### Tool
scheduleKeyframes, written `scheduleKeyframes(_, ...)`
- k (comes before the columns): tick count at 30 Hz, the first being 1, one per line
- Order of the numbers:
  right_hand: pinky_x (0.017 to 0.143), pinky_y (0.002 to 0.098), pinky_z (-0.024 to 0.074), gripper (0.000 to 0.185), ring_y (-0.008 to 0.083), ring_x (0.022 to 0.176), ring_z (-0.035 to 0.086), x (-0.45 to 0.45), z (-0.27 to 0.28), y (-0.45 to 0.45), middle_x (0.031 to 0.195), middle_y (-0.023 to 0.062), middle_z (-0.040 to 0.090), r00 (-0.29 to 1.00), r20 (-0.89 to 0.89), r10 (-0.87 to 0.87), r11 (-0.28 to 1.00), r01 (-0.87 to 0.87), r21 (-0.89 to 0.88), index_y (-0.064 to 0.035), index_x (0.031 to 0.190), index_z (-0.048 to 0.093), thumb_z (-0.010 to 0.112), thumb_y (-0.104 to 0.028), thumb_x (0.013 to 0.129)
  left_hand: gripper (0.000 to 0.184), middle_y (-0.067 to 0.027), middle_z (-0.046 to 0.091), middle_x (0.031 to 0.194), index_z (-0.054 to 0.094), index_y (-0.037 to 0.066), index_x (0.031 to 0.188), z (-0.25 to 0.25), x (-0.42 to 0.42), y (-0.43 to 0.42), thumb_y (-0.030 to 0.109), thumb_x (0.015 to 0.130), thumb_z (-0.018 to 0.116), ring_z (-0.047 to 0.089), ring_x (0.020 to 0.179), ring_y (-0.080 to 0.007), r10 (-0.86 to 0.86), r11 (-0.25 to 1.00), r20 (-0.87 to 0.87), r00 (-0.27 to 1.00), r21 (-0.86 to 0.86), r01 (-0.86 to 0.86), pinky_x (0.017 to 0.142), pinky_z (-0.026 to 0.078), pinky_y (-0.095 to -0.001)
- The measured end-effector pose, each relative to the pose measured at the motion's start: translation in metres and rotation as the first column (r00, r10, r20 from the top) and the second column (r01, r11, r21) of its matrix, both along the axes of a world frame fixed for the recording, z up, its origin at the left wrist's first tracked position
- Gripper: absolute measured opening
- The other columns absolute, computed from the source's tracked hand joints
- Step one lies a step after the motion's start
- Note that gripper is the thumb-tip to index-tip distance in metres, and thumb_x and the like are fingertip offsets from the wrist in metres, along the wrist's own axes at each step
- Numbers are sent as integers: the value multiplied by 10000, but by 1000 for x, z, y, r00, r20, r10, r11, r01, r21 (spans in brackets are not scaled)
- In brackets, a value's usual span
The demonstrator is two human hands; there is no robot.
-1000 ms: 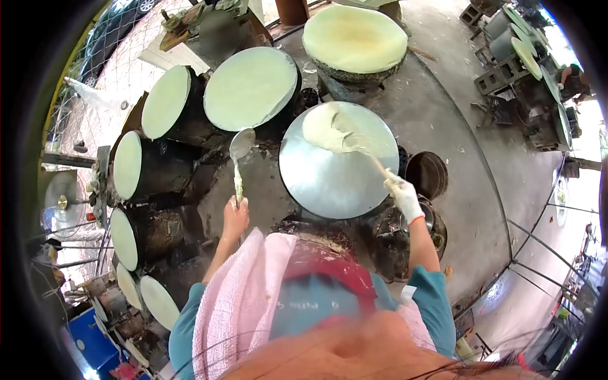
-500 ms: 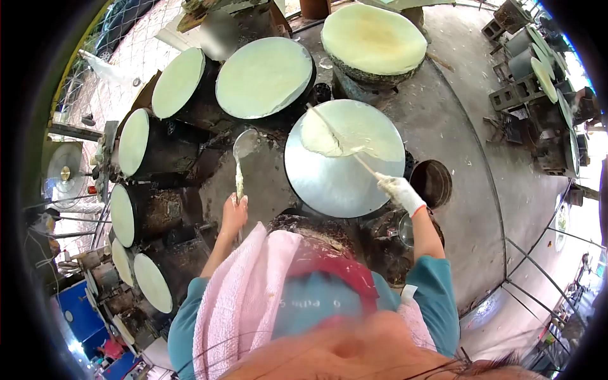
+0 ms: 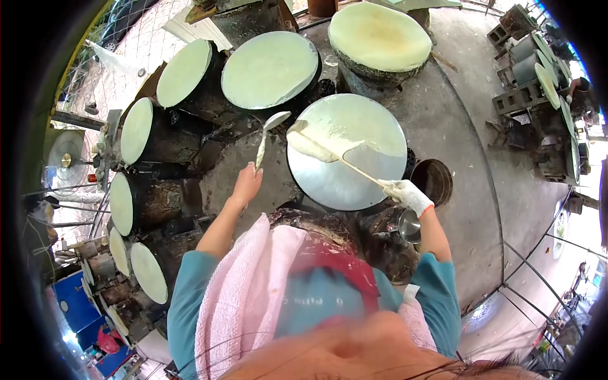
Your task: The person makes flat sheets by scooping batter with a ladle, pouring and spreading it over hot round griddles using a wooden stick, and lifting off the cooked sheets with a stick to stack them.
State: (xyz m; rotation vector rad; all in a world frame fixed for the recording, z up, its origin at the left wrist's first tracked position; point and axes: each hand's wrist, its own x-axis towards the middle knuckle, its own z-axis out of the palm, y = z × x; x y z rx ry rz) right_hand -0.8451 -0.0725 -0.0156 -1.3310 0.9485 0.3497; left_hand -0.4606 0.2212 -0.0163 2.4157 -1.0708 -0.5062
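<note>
My left hand (image 3: 247, 182) is closed round the batter-coated handle of a ladle (image 3: 277, 120), whose bowl is raised near the left edge of a round metal griddle (image 3: 342, 190). My right hand (image 3: 407, 195), in a white glove with an orange cuff, grips a thin wooden stick (image 3: 360, 171) at the griddle's right front edge. The stick slants across the griddle into pale batter (image 3: 310, 144). A thick ridge of batter lies along it at the left, and a thinner film covers the upper part. Bare metal shows at the front.
Round griddles covered with pale sheets stand behind and along the left, among them one at the back (image 3: 380, 38). Right of my griddle are an open rusty drum (image 3: 432, 182) and a metal pot (image 3: 409, 225). A person (image 3: 579, 95) is at the far right beside more griddles.
The stick has swept the batter from the upper part toward the griddle's left side. My left hand has lifted the ladle up and right, toward the griddle's edge. The view has shifted slightly.
</note>
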Motion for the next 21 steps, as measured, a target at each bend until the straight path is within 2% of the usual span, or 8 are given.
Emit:
scheduleKeyframes(3, 662, 212, 469, 383, 63, 726, 548, -22, -2, -3, 940, -4, 628, 935, 271, -228, 972, 236, 3, 24, 1225, 600, 662, -101, 868, 223, -271, 626, 808, 516, -30, 947, -1, -2, -21, 189, 909, 535, 604, 810, -462, -85, 986, 65, 994, 152, 74, 706, 485, -520)
scheduleKeyframes(6, 772, 190, 449, 409, 57, 833, 537, -10, -16, -9, 974, -14, 611, 904, 253, -346, 914, 386, -128, 12, 1258, 579, 665, -114, 879, 206, -243, 641, 768, 503, -17, 953, -2, -4, -32, 185, 915, 513, 628, 768, -435, -204, 959, 176, 963, 233, 161, 682, 501, -523)
scheduleKeyframes(8, 594, 177, 389, 430, 30, 695, 467, 3, -49, -14, 866, -72, 574, 962, 248, -115, 984, 144, -103, -37, 1290, 570, 660, -167, 891, 229, -248, 638, 769, 494, -17, 979, 4, -5, -29, 206, 926, 506, 624, 751, -437, -261, 928, 159, 952, 313, 202, 665, 493, -530)
scheduleKeyframes(10, 465, 191, 298, 403, 27, 595, 389, 24, 2, 5, 789, -80, 541, 998, 51, -48, 999, 47, 24, -65, 1280, 587, 643, -198, 903, 237, -249, 637, 763, 488, -14, 992, 7, -3, -16, 215, 933, 494, 622, 732, -436, -317, 895, 152, 936, 375, 242, 647, 489, -534)
scheduleKeyframes(15, 408, 205, 247, 414, 31, 492, 316, -9, 15, 49, 700, -79, 499, 1000, 11, -26, 998, 25, 62, -103, 1295, 579, 643, -207, 900, 214, -243, 638, 742, 489, -1, 989, 18, -24, 44, 204, 941, 450, 623, 698, -434, -392, 840, 62, 918, 430, 330, 619, 491, -535)
scheduleKeyframes(16, 405, 203, 252, 419, 30, 479, 325, -21, 14, 60, 696, -77, 504, 998, 31, -52, 996, 50, 79, -118, 1298, 579, 652, -198, 893, 145, -215, 657, 764, 502, -4, 949, 25, -36, 51, 115, 888, 446, 642, 701, -418, -405, 817, 24, 914, 459, 350, 619, 513, -524)
scheduleKeyframes(18, 412, 189, 271, 436, 27, 488, 379, -41, 6, 94, 704, -71, 521, 973, 89, -214, 976, 209, 53, -139, 1296, 582, 675, -174, 871, 165, -239, 649, 783, 499, -16, 955, 10, -49, 68, 118, 902, 420, 639, 739, -430, -430, 797, -58, 901, 445, 409, 641, 508, -524)
scheduleKeyframes(21, 414, 199, 299, 371, 50, 473, 408, -36, 8, 173, 669, -67, 513, 770, 80, -633, 735, 565, 374, -137, 1252, 569, 645, -186, 892, 202, -284, 614, 815, 504, -6, 974, 6, -52, 72, 189, 924, 479, 589, 813, -478, -432, 841, -276, 858, 220, 494, 684, 478, -505)
